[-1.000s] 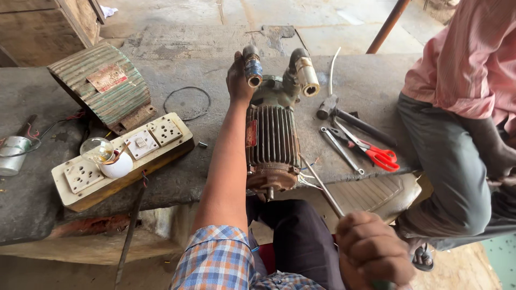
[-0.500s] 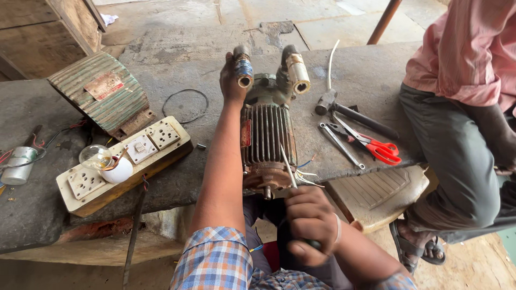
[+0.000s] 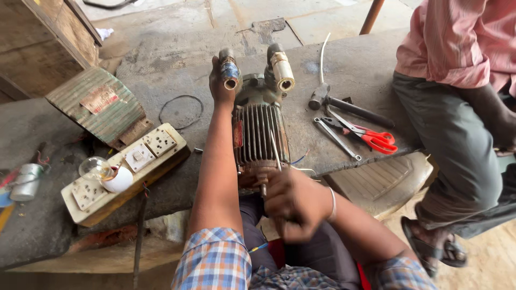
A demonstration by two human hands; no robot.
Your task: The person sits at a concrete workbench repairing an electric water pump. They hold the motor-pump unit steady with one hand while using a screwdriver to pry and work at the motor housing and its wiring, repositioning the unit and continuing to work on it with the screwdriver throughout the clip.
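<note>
The motor (image 3: pixel 260 134) lies on the tabletop (image 3: pixel 333 70) edge, finned grey body, a red rectangular label on its left side. The left hand (image 3: pixel 220 86) is closed around a pipe stub (image 3: pixel 230 70) at its far end. The right hand (image 3: pixel 295 207) is fisted on a thin tool (image 3: pixel 274 153) at the near shaft end. Left: a green ribbed cover (image 3: pixel 99 104) with a rusty label, a socket board (image 3: pixel 126 169). Right: hammer (image 3: pixel 344 104), red scissors (image 3: pixel 373 137).

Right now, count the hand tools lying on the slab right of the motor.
3: a hammer farthest back, red scissors in front of it, and a spanner left of the scissors. More may be hidden behind the motor.
</note>
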